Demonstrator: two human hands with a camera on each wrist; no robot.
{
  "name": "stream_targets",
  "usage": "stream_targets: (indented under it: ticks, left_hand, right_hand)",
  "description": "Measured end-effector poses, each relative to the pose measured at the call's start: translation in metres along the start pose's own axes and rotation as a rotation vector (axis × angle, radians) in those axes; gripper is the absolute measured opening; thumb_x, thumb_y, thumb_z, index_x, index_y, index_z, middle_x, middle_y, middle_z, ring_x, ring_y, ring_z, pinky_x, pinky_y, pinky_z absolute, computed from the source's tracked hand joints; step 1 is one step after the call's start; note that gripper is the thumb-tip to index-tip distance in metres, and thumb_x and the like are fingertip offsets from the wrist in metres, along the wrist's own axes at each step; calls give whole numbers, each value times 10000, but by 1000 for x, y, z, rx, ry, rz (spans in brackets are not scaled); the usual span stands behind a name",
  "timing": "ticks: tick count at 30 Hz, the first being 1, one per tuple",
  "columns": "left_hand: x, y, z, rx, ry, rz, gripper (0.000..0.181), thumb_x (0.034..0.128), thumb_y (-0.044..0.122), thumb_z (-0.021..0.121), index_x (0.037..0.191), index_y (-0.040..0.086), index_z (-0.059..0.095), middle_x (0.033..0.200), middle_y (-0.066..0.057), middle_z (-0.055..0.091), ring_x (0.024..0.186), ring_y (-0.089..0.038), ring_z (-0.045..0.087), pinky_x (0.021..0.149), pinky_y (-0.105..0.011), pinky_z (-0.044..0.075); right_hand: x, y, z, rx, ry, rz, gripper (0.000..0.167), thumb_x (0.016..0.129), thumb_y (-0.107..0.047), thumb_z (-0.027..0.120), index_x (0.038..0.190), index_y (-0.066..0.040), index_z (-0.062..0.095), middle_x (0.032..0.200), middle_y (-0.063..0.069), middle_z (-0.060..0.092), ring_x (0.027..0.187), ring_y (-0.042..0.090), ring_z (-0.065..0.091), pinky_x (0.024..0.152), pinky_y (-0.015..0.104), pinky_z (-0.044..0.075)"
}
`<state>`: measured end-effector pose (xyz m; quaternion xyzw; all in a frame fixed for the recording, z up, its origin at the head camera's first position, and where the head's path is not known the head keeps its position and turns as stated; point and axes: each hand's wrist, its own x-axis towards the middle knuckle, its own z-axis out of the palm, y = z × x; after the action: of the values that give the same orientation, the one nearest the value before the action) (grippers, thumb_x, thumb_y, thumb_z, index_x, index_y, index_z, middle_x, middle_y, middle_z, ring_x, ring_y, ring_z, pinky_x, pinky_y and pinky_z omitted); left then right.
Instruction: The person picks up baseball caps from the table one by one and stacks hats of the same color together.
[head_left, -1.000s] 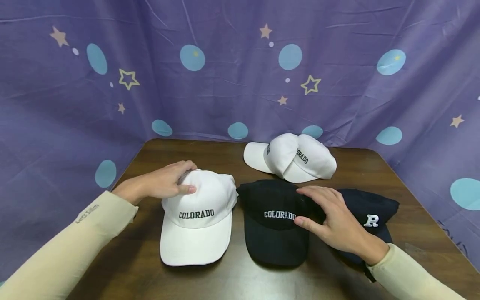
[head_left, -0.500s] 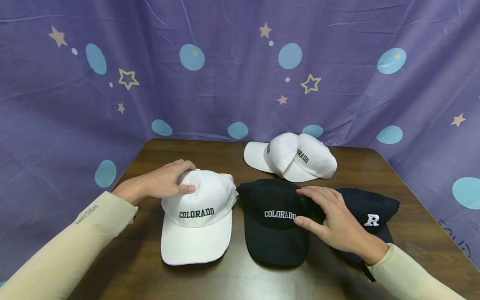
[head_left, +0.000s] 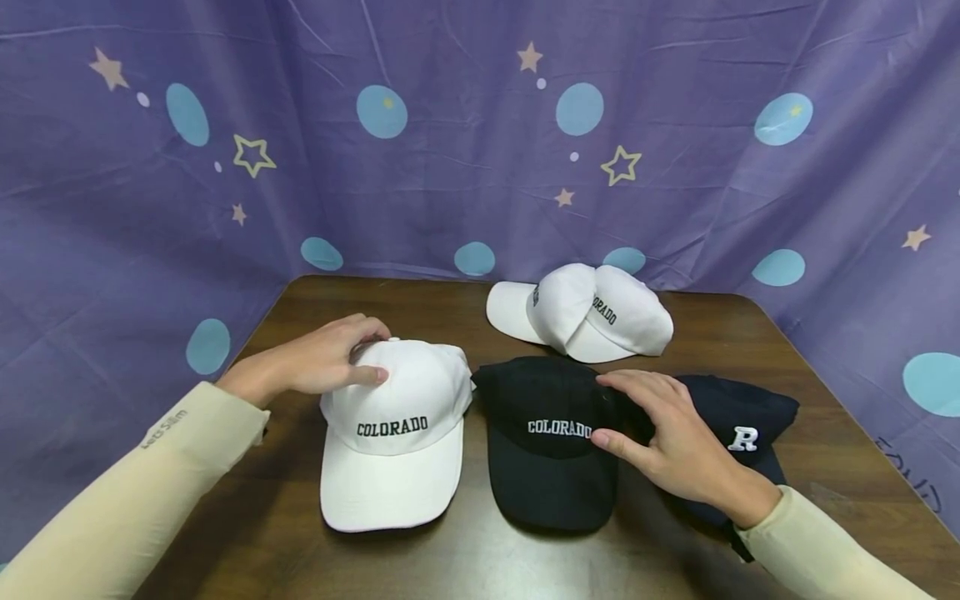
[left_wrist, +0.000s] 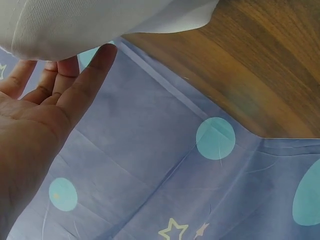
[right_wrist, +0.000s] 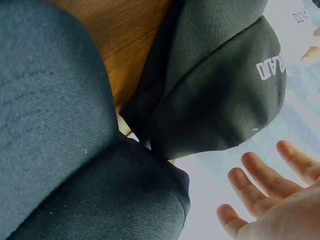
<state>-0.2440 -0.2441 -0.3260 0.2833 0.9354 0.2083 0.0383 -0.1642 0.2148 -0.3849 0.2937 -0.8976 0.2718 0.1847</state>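
The left hand (head_left: 322,358) lies at the upper left of a white COLORADO cap (head_left: 393,483), its thumb on the crown and its fingers round the back. In the left wrist view the fingertips of that hand (left_wrist: 55,100) meet the edge of the white cap (left_wrist: 90,30). The right hand (head_left: 678,437) hovers by the right side of a black COLORADO cap (head_left: 551,492), fingers spread and slightly bent, holding nothing. A gap shows between the right hand (right_wrist: 280,200) and the black cap (right_wrist: 220,95) in the right wrist view.
Two overlapping white caps (head_left: 566,304) lie at the back right of the wooden table (head_left: 360,304). A dark cap with a white R (head_left: 735,408) sits partly behind the right hand and forearm. A purple patterned curtain (head_left: 465,167) hangs around the table.
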Motion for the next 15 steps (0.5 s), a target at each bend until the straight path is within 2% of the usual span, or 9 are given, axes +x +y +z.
stream_targets:
  ticks: [4,8,12,15]
  left_hand:
    - [1,3,0,-5,12,18,446,918,355,748,1265,108,616,1192,-88,598,1132,-275,574,991,-516,448]
    - [5,9,1,5,50,43,446,929,349,740,1261,84,606,1175,-103,596,1121,-280,569,977,-508,455]
    - [15,19,2,35,82,65,474,930,362,734,1274,70,592,1192,-113,588,1150,-298,551,984,-513,462]
    - [25,30,3,52,78,68,508,934,402,718,1306,85,578,1237,-99,574,1196,-297,526,1009,-514,458]
  right_hand:
    - [0,0,-1,5,-3,4,658,843,-343,860,1411,-150,590,1421,10,577,1352,292,464,1091,560,271]
    - [-1,0,-1,6,-2,3,652,842,-333,861,1406,-146,593,1412,27,585,1349,272,468,1089,563,275]
    - [-1,0,-2,7,2,-2,644,841,-326,862,1397,-136,599,1401,51,595,1344,280,475,1085,566,278]
    - [-2,0,-2,7,3,-1,637,843,-325,861,1392,-129,602,1398,52,597,1343,288,477,1086,567,277]
